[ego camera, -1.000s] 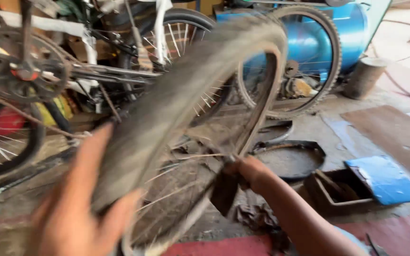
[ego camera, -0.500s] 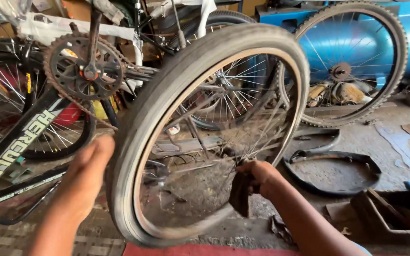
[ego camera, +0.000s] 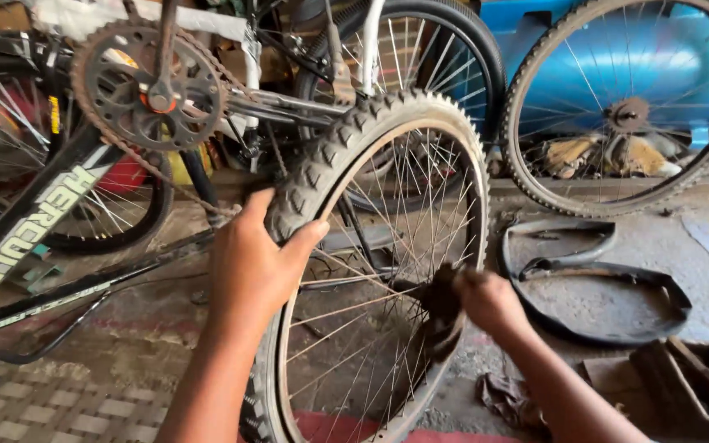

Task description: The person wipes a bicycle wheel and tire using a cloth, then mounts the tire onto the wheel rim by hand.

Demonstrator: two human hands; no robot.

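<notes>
Right now I am steadying a loose bicycle wheel [ego camera: 371, 271] that is standing upright in front of me, and everything else I am placing by that wheel. Nearest to me, my left hand [ego camera: 252, 267] is clamping over the knobby tyre [ego camera: 322, 164] on the wheel's left shoulder, thumb on the near face and fingers wrapping across the tread. My right hand [ego camera: 490, 303] is reaching in from the right at hub height, fingers closing on a dark greasy rag [ego camera: 441, 316] and pressing it in among the spokes; the hub itself is hidden behind the cloth.

Judging by its look, the wheel is going to feel moderately heavy and stiff at the rim, while the thin spokes are springy and easy to bend, so I am taking it by the tyre, where the rubber knobs are giving my palm grip. The rag looks soft and oily, likely slippery.

Just right of the wheel, a dark inner tube [ego camera: 592, 279] is lying limp on the concrete floor [ego camera: 699, 238], and a brown wooden box [ego camera: 691, 385] is sitting at the lower right. Left of the wheel, an upturned bicycle frame is showing its chainring [ego camera: 149, 86] and chain. Behind the wheel another tyred wheel [ego camera: 420, 57] is standing, and farther right a second wheel [ego camera: 629, 107] is leaning against a blue tank [ego camera: 658, 49].
</notes>
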